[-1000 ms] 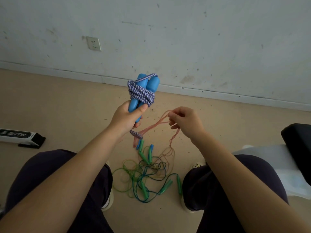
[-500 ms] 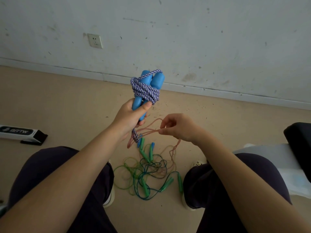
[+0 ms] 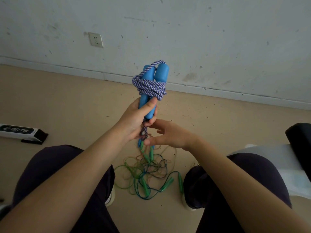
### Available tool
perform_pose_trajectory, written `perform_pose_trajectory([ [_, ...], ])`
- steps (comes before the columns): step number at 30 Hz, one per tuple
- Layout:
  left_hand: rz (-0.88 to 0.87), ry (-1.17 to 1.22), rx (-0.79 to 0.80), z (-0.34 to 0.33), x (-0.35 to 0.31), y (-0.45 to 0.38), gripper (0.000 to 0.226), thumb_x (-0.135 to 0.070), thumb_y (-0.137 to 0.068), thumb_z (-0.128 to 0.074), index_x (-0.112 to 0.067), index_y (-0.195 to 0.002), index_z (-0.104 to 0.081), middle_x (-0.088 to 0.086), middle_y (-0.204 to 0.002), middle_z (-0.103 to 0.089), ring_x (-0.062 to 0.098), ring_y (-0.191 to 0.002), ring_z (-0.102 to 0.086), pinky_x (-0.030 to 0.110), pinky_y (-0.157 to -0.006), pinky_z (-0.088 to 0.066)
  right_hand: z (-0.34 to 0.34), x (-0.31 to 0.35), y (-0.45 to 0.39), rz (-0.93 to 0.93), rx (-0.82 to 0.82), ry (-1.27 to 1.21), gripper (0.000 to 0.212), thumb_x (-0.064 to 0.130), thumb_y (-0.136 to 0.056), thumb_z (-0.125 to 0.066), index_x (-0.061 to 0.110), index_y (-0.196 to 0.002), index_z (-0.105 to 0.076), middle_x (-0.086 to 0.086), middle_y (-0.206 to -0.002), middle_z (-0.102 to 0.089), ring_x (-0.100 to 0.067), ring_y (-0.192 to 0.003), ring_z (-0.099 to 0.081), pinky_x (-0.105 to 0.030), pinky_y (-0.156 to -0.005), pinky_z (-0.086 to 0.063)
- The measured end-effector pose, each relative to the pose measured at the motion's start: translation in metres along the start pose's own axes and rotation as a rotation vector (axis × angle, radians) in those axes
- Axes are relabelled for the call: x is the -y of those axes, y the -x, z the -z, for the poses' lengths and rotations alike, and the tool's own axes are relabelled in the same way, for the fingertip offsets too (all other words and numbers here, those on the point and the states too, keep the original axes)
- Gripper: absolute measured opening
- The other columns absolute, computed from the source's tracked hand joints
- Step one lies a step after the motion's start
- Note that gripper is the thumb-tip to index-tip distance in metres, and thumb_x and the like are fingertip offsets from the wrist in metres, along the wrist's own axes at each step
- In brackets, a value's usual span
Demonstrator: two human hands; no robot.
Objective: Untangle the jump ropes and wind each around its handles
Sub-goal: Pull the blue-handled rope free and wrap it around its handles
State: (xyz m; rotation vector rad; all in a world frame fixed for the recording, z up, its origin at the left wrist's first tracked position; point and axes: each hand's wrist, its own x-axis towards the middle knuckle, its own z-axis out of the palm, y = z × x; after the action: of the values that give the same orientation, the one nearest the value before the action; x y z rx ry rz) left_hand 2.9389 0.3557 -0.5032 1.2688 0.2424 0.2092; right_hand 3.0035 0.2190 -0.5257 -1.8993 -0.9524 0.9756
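Blue handles (image 3: 161, 73), purple-white braided rope (image 3: 149, 86)

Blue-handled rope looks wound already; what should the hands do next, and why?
Probably tuck the loose tail: the left hand grips the blue handles, the purple-white rope coiled around them, while a short end hangs below. The right hand, fingers open, is beside it. The tangled pile waits on the floor.

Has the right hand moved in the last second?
Yes. The right hand has dropped its pink strand and moved left toward the left hand, closing under the blue handles, judged against the tangle on the floor.
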Motion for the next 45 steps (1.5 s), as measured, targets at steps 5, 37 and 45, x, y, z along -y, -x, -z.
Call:
perform_pose_trajectory([
  [5, -0.001, 0.029, 0.006, -0.005, -0.001, 0.0, 0.018, -0.024, -0.1, -0.053, -0.011, -0.089, -0.049, 0.004, -0.073, -0.052, 0.013, -0.053, -0.046, 0.022, -0.048, -0.036, 0.001, 0.001, 0.0, -0.003, 0.021, 0.041, 0.025, 0.04, -0.082, -0.077, 0.032, -0.104, -0.071, 0.013, -0.11, -0.071, -0.002, -0.104, -0.063, -0.031, -0.103, -0.044],
  [37, 0.007, -0.301, -0.25, 0.029, -0.002, -0.002, 0.02, -0.03, -0.096, -0.063, -0.016, -0.086, -0.053, 0.004, -0.072, -0.05, 0.009, -0.047, -0.041, 0.019, -0.043, -0.035, 0.05, 0.001, 0.022, -0.106, -0.258, 0.339, 0.038, 0.016, -0.095, -0.058, 0.013, -0.133, -0.058, 0.002, -0.122, -0.063, -0.003, -0.107, -0.059, -0.022, -0.093, -0.044],
  [45, 0.027, -0.079, -0.057, 0.005, 0.002, 0.003, 0.021, -0.029, -0.099, -0.056, -0.015, -0.084, -0.052, 0.0, -0.072, -0.051, 0.01, -0.046, -0.04, 0.017, -0.042, -0.032, 0.006, 0.014, 0.01, 0.026, 0.018, -0.201, 0.038, 0.021, -0.092, -0.067, 0.016, -0.128, -0.056, 0.009, -0.123, -0.065, -0.003, -0.12, -0.058, -0.027, -0.106, -0.044],
])
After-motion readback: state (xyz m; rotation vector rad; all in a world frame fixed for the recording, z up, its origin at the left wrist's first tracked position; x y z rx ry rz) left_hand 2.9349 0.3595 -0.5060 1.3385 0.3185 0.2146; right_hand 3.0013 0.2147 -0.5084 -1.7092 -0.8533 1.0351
